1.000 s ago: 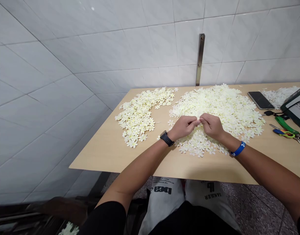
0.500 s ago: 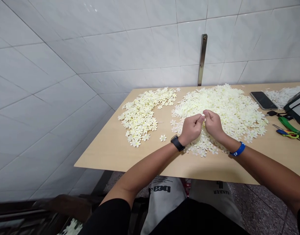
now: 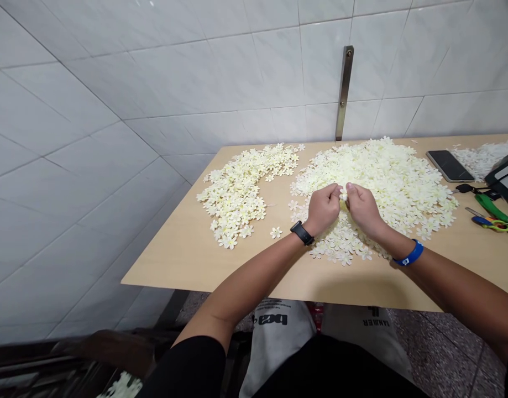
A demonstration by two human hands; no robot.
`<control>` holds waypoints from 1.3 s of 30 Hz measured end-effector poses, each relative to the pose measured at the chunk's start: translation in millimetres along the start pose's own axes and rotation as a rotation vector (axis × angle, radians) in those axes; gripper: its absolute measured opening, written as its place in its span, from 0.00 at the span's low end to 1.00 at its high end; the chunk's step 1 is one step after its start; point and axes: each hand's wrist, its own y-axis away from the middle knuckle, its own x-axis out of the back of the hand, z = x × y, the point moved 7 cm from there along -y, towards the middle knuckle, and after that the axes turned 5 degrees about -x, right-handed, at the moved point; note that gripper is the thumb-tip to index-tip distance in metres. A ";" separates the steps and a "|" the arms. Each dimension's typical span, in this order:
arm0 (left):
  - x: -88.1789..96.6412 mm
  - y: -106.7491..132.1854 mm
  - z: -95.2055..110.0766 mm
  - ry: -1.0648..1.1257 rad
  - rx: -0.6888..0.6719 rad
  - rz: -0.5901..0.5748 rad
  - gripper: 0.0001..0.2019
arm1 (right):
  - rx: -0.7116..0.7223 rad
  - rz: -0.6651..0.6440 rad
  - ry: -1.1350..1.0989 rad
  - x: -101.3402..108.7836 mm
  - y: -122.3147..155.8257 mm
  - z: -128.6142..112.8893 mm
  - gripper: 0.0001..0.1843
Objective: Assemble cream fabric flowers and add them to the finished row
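Above the front of a broad heap of cream artificial flowers (image 3: 403,182), my two hands meet and pinch one small white artificial flower (image 3: 344,194) between them. My left hand (image 3: 323,209), with a black watch at the wrist, grips it from the left with thumb and fingers closed. From the right, my right hand (image 3: 365,209) holds it in the same way; a blue band circles that wrist. The flower is mostly covered by the fingertips. To the left lies a curved pile of yellow-centred flowers (image 3: 237,190), and a single flower (image 3: 276,232) rests apart, near my left wrist.
Right of the heap lie a phone (image 3: 449,166), green-handled pliers (image 3: 495,209) and small scissors (image 3: 490,223). A dark box (image 3: 506,177) stands at the right edge, near a pile of white pieces (image 3: 486,157). Behind the wooden table (image 3: 171,254) is a tiled wall (image 3: 237,72).
My thumbs have drawn slightly apart, and more of the flower shows between them. The view has tilted a little; the piles lie as before.
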 end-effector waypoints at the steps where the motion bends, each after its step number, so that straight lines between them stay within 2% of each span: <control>1: 1.0 0.0 -0.9 0.009 0.008 0.016 0.27 | 0.013 -0.006 0.002 0.0 0.1 -1.7 0.33; 5: -3.3 0.2 -1.2 0.052 -0.011 -0.024 0.26 | 0.049 0.031 0.016 3.4 0.9 -7.4 0.33; 8: -0.9 1.2 -3.3 0.062 0.009 0.024 0.25 | 0.049 0.006 0.058 1.5 1.9 -8.6 0.34; 11: -6.2 2.1 -0.2 0.097 -0.025 -0.043 0.26 | 0.064 0.045 0.049 4.6 2.0 -9.0 0.34; 12: -5.3 2.3 -0.2 0.086 -0.022 -0.028 0.26 | 0.069 0.037 0.055 4.3 1.5 -8.9 0.33; 14: -2.0 2.3 -0.7 0.073 -0.006 0.019 0.27 | 0.100 0.018 0.083 3.7 0.3 -10.8 0.33; 19: -0.5 -3.4 0.7 0.101 -0.057 -0.033 0.26 | 0.197 0.070 0.150 8.9 3.3 -24.2 0.31; 22: 8.8 -8.0 -6.1 0.127 -0.019 0.033 0.26 | 0.362 -0.060 0.227 -1.7 12.4 -36.1 0.30; 24: 7.1 -7.9 -9.0 0.233 0.010 0.003 0.25 | 0.423 0.004 0.278 2.6 13.9 -37.8 0.29; 26: 1.8 -5.0 -10.1 0.373 0.046 -0.054 0.25 | 0.411 0.125 0.302 13.5 10.2 -33.3 0.27; 28: -2.4 -1.5 -10.0 0.432 0.073 -0.106 0.24 | 0.391 0.182 0.310 20.9 5.8 -26.9 0.25; 31: 3.1 0.3 -8.9 0.323 0.049 -0.096 0.19 | 0.392 0.119 0.280 20.0 3.3 -18.6 0.19; 35: 22.4 -3.3 -6.2 0.104 -0.039 -0.018 0.14 | 0.457 -0.011 0.292 9.9 7.2 -13.7 0.11; 39: 27.6 -7.1 -2.6 -0.012 -0.133 -0.099 0.14 | 0.490 -0.046 0.317 7.7 7.6 -13.7 0.12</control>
